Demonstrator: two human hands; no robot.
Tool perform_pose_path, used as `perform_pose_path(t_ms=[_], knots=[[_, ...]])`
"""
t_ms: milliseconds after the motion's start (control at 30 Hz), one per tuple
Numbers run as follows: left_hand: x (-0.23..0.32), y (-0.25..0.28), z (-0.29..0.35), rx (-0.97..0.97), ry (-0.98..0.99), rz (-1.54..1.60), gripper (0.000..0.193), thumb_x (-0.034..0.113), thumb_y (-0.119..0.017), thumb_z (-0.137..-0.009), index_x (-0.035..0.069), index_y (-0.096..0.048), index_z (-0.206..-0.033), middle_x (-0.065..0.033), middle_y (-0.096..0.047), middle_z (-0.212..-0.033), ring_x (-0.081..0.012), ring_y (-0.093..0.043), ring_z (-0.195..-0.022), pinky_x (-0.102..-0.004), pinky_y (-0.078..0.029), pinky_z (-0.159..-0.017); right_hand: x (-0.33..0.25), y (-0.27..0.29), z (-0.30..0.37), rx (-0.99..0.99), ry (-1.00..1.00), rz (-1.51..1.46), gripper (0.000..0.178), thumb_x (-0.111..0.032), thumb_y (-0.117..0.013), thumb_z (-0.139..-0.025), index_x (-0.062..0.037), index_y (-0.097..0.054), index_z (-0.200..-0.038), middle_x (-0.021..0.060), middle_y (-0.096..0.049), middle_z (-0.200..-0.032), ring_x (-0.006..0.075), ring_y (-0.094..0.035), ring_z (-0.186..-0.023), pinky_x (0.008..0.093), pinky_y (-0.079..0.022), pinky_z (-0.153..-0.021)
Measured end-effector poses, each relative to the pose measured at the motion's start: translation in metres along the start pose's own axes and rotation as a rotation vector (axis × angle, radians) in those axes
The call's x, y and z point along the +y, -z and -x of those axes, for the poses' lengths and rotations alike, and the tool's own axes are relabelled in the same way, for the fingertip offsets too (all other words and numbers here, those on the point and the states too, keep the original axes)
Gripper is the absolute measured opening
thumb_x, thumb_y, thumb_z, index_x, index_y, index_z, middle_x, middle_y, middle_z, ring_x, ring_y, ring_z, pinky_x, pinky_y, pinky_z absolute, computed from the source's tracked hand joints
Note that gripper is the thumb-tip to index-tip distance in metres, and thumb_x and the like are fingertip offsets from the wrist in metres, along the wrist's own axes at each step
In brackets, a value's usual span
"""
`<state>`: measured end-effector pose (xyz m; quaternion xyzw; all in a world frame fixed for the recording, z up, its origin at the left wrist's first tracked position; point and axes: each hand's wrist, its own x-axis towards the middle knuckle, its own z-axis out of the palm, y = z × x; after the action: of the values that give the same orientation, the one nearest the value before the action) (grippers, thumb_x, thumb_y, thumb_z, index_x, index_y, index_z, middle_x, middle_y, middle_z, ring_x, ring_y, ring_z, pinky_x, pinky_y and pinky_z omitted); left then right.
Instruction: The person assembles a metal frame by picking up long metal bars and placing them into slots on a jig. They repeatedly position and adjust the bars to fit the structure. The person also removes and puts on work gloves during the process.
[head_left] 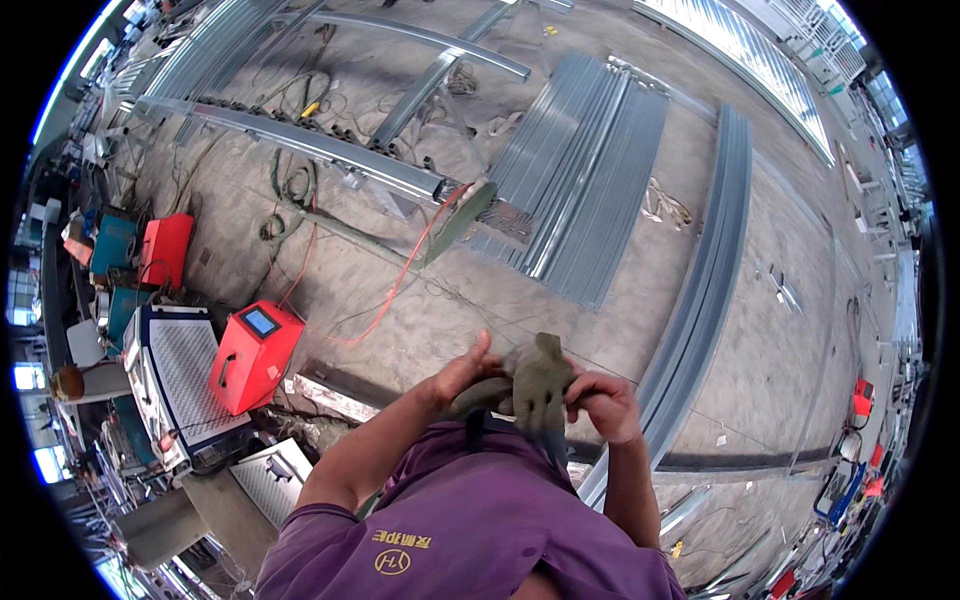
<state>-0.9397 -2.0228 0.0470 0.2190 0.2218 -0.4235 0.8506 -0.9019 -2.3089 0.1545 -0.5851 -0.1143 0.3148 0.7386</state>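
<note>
A pair of olive-green work gloves (541, 385) is bunched together in front of my waist, between my two bare hands. My right hand (608, 405) pinches the gloves at their right side, with thumb and bent fingers closed on the cloth. On the other side my left hand (464, 374) grips them. Its thumb sticks up and its other fingers are partly hidden by the cloth. One glove hangs with its fingers downward; a second green part (478, 397) lies under my left hand.
A red machine with a small screen (256, 358) stands at left beside a white-and-blue cabinet (185, 370). An orange hose (385, 310) crosses the concrete floor. Ahead lie stacked corrugated metal sheets (590, 170); long steel profiles (705, 270) run along the right. A metal frame (300, 140) stands at far left.
</note>
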Motion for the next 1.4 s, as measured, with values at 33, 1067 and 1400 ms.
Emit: perform_pose_path(t_ms=[33, 1067, 1400], knots=[[-0.002, -0.010, 0.000, -0.110, 0.036, 0.117, 0.063, 0.050, -0.057, -0.105, -0.002, -0.056, -0.141, -0.0161, -0.067, -0.128, -0.0228, -0.065, -0.117, -0.0398, -0.053, -0.102, -0.002, -0.008, -0.003, -0.120, 0.056, 0.141, 0.023, 0.002, -0.053, -0.079, 0.0000, -0.070, -0.094, 0.0068, -0.069, -0.080, 0.0182, -0.064, -0.079, 0.0503, -0.037, -0.118], [-0.013, -0.059, 0.013, 0.571, -0.992, -1.354, 0.026, 0.020, -0.080, -0.081, 0.009, -0.071, -0.103, -0.0167, -0.062, -0.118, -0.0342, -0.067, -0.099, -0.0406, -0.056, -0.082, 0.062, -0.047, -0.059, 0.500, -0.158, -0.069, 0.021, -0.016, -0.064, -0.102, 0.0040, -0.067, -0.108, 0.0050, -0.069, -0.091, 0.0117, -0.066, -0.078, 0.0278, -0.055, -0.071], [-0.001, -0.045, 0.015, 0.579, -0.499, -1.126, 0.049, 0.045, -0.079, -0.088, 0.001, -0.070, -0.108, -0.0152, -0.068, -0.105, -0.0226, -0.065, -0.096, -0.0358, -0.053, -0.085, 0.051, -0.049, -0.047, 0.167, -0.207, 0.428, 0.020, -0.017, -0.061, -0.103, -0.0034, -0.069, -0.114, -0.0024, -0.064, -0.091, 0.0076, -0.057, -0.083, 0.0274, -0.048, -0.075]])
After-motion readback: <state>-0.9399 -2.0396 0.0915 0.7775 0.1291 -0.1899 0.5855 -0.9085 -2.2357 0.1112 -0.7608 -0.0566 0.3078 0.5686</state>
